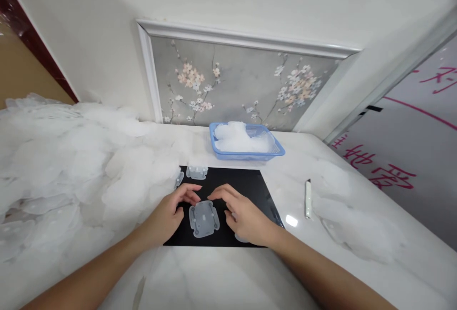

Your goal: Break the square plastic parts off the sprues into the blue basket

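Note:
A flat, translucent, rounded-square plastic piece with notched edges lies on a black mat. Just left of it is my left hand, its fingers curved and apart from the thumb, fingertips close to the piece's upper left edge. On the other side my right hand arches over the mat, with the index fingertip near the piece's upper right corner and the thumb apart. Neither hand visibly grips anything. Part of another translucent piece shows beneath my right hand.
Heaps of similar translucent pieces cover the left of the white table. More pieces lie at the mat's far edge. Behind stands a blue basket holding some. A pale-handled cutter-like tool and scattered pieces lie right.

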Demonstrator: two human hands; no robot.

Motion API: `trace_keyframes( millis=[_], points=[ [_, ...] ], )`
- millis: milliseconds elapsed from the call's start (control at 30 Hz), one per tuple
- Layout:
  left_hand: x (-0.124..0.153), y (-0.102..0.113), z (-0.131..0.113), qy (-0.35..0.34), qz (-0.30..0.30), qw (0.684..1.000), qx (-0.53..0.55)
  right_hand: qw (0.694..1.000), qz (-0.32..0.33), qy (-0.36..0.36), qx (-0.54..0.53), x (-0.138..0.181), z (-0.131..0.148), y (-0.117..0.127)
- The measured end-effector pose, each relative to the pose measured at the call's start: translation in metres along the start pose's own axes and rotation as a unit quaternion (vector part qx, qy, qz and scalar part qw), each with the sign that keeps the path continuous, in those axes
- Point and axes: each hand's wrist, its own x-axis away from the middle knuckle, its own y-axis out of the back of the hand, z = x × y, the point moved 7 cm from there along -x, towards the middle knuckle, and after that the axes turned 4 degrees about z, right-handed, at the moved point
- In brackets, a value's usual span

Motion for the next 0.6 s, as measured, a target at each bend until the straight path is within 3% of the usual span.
trace_keyframes(
  millis=[133, 400, 533, 600],
  points=[
    [-0.001, 0.002, 0.0, -0.001, -0.016, 1.0, 0.018, 0.995, 0.028, 0.008, 0.096, 0.001, 0.0, -0.005],
    [-0.003, -0.002, -0.003, 0.014, -0.037, 0.994, 0.098, 0.987, 0.057, 0.065, 0.138, 0.001, 0.012, -0.007],
    [-0.006, -0.002, -0.006, 0.062, -0.063, 0.978, 0.19, 0.977, 0.069, 0.099, 0.174, 0.005, 0.021, -0.009],
    [-0.008, -0.003, -0.007, 0.105, -0.072, 0.961, 0.245, 0.97, 0.043, 0.117, 0.208, 0.007, 0.023, -0.008]
  ],
)
